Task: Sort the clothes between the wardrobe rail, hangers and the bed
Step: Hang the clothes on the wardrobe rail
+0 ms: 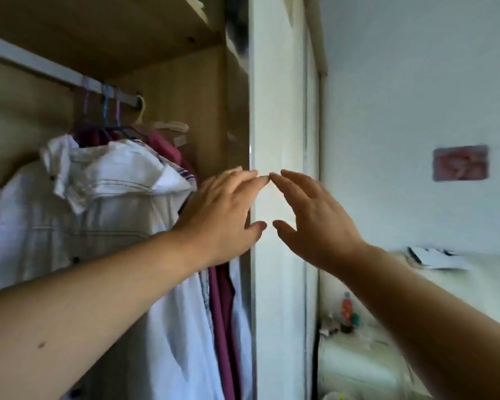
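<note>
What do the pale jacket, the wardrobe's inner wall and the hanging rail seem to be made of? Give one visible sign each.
Pale jacket: probably washed denim, matt; topstitched seams and dark buttons suggest it.
Wardrobe wall: likely wood-look laminated board, matt; faint grain, drilled holes.
Rail: flat, pale grey, smooth; metal or plastic, too blurred to tell.

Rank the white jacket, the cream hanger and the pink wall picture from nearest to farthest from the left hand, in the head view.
1. white jacket, right beside the left hand, on its left.
2. cream hanger, above, on the rail.
3. pink wall picture, far off to the right.
</note>
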